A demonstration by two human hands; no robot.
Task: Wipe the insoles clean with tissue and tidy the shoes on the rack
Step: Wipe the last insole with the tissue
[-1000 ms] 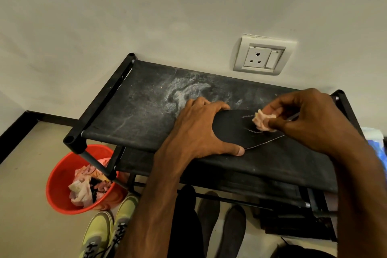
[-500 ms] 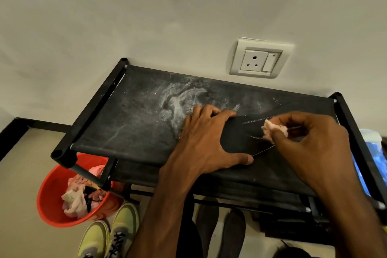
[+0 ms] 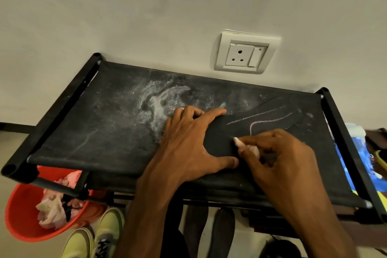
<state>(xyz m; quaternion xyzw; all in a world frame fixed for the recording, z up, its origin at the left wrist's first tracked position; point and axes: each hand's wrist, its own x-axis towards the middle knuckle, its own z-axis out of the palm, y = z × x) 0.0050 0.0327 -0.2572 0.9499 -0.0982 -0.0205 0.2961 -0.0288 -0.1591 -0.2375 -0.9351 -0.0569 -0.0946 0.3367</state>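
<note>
In the head view the wiping step is under way. The left hand point(image 3: 188, 142) lies flat with its fingers spread, pinning one end of the black insole point(image 3: 261, 123) to the top of the rack point(image 3: 94, 132), and the right hand point(image 3: 278, 157) pinches a wad of tissue point(image 3: 252, 150) against the insole's near edge. The next stroke probably calls for a firm rub back over the stitched part while the insole stays pinned. Since half a second ago the tissue has come down close to the left thumb, baring the stitching.
</note>
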